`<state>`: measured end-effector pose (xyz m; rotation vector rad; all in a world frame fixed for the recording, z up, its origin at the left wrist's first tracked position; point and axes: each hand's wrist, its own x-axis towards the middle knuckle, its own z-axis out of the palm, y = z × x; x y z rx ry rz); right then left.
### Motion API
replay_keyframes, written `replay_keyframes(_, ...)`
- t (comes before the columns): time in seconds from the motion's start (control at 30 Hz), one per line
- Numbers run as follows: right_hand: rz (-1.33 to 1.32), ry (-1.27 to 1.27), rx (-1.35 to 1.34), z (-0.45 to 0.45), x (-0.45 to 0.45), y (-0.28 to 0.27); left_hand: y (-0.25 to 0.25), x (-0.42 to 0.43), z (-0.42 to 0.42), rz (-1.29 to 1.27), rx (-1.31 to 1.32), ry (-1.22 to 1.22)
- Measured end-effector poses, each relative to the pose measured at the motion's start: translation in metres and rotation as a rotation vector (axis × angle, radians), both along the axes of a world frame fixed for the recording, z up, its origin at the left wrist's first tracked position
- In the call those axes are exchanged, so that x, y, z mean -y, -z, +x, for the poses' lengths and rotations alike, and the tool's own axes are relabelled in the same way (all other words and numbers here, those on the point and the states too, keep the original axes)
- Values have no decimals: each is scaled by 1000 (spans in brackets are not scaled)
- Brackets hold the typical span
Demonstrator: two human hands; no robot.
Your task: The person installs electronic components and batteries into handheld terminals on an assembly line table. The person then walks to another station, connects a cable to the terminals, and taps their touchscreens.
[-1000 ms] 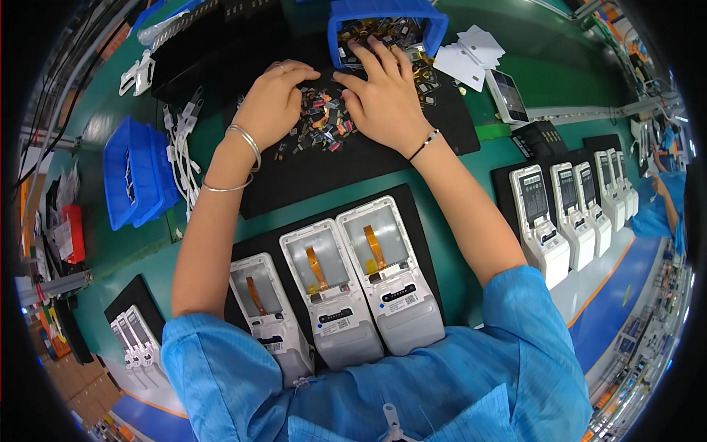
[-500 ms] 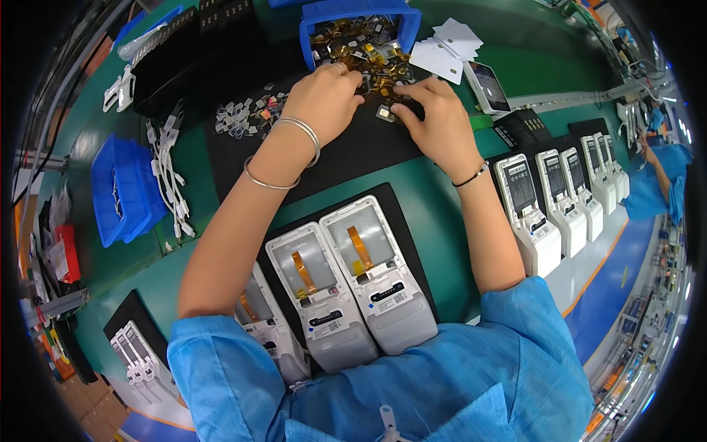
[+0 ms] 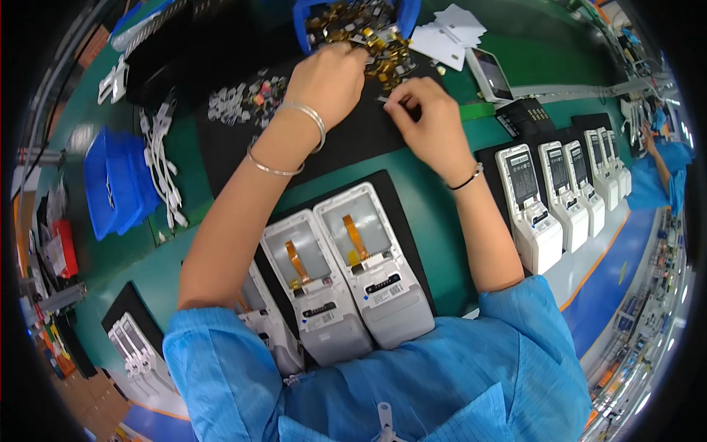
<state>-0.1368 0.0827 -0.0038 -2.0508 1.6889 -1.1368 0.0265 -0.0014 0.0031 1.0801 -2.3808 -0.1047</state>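
My left hand (image 3: 330, 85), with metal bangles on the wrist, reaches to the loose heap of small parts with gold-coloured flex strips (image 3: 387, 62) at the mouth of a blue bin (image 3: 300, 26). Its fingers are bent together, and their tips are partly hidden. To the right of it, my right hand (image 3: 428, 110) pinches a small flat piece (image 3: 383, 99) between thumb and index finger, just above the black mat (image 3: 346, 144). Left of my left hand, small clear and grey pieces (image 3: 232, 103) lie scattered on the mat.
Open white devices with orange flex cables (image 3: 357, 236) lie in front of my body. White devices with black batteries (image 3: 523, 180) line the right. White chip cards (image 3: 442, 44) and a handheld screen device (image 3: 488, 75) lie back right. White cables (image 3: 162, 166) and a blue tray (image 3: 118, 184) are left.
My left hand has moved farther toward the blue bin. My right hand has closed its thumb and finger on the small flat piece and tilted it up. The view has shifted slightly.
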Motion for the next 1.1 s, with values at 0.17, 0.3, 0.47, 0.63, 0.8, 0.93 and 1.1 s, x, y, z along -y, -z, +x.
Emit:
replay_keyframes(0.17,135,-69,503,-2,-16,-10,-18,-6,17,-137,-38,-56)
replay_keyframes(0.3,325,-241,669,-1,-42,-17,-63,-50,44,237,-357,1)
replay_keyframes(0.47,651,-498,771,19,-87,-28,-45,-108,124,745,-599,-12)
replay_keyframes(0.63,677,-661,454,69,-97,-38,-53,-201,196,985,-825,-325)
replay_keyframes(0.8,673,-878,103,111,-86,-38,-41,-258,245,1185,-972,-343)
replay_keyframes(0.93,634,-972,-1,128,-85,-17,-34,-277,258,1310,-1042,-385)
replay_keyframes(1.1,757,-1005,-123,142,-76,-30,-31,-279,267,1402,-1035,-400)
